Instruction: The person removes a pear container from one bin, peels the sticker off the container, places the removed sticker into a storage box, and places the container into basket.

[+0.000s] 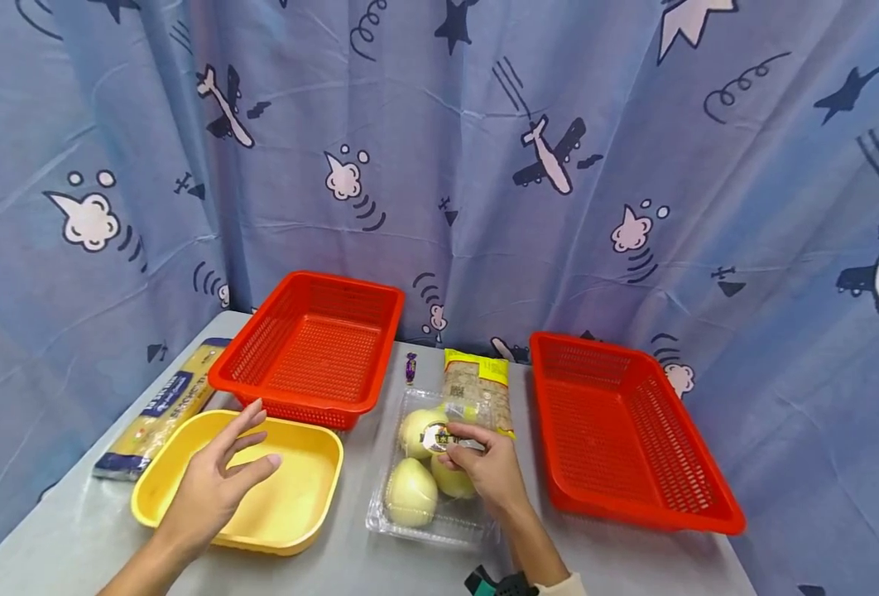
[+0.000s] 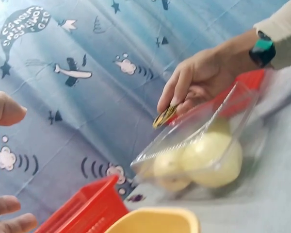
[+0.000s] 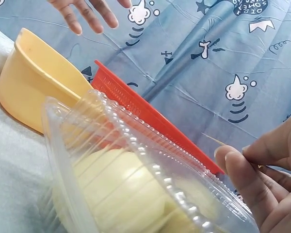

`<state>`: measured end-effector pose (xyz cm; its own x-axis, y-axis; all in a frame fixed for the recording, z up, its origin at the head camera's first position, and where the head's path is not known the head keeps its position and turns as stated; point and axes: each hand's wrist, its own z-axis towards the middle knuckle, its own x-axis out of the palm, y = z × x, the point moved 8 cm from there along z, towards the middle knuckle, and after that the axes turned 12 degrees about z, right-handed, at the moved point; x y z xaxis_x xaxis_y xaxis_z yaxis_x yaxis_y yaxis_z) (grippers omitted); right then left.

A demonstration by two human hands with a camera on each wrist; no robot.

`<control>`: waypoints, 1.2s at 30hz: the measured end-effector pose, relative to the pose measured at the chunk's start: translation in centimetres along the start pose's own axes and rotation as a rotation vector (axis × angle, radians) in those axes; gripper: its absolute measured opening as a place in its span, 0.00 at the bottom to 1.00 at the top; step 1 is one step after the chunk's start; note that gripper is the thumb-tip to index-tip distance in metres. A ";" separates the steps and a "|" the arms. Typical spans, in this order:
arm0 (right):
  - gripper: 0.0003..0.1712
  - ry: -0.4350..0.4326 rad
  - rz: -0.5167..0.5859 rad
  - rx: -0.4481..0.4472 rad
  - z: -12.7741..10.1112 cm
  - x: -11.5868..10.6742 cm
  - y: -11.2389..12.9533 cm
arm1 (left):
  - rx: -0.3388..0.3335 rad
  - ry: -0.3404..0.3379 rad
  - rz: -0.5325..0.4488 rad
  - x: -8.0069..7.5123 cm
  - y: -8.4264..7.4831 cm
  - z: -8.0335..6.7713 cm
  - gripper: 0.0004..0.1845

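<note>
Right hand (image 1: 487, 472) nearest my view, fingers pinching round gold sticker (image 1: 435, 436) on lid of clear box (image 1: 428, 530) of pale fruit, between yellow tray (image 1: 313, 530) and right red basket (image 1: 633, 505). Left hand (image 1: 212, 488) hovers over tray, fingers spread, holding nothing. I judge sticker-peeling step; next needs box steadied, lid lifted.

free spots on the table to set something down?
Both red baskets, left and right, are unfilled. Bare strip between yellow tub and clamshell. Crowded around the clamshell: right hand, yellow packet, candy.
</note>
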<state>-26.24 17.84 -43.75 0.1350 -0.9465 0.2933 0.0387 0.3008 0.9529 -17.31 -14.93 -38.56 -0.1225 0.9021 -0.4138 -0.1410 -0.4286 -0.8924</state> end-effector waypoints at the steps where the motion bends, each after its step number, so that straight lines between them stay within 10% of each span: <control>1: 0.18 0.002 0.002 0.003 0.0 0.0 0.0 | 0.013 -0.010 0.016 -0.3 0.1 0.0 0.39; 23: 0.19 0.007 -0.019 -0.018 -0.1 0.0 0.0 | 0.041 -0.184 0.458 -6.0 4.0 -0.7 0.43; 36: 0.19 0.006 -0.020 -0.025 -0.1 -0.1 -0.2 | 0.013 -0.111 0.579 -6.2 7.6 -1.2 0.48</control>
<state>-26.13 17.85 -43.97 0.1396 -0.9518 0.2733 0.0661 0.2843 0.9565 -16.44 -23.76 -42.99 -0.2852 0.5106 -0.8111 -0.0319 -0.8509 -0.5244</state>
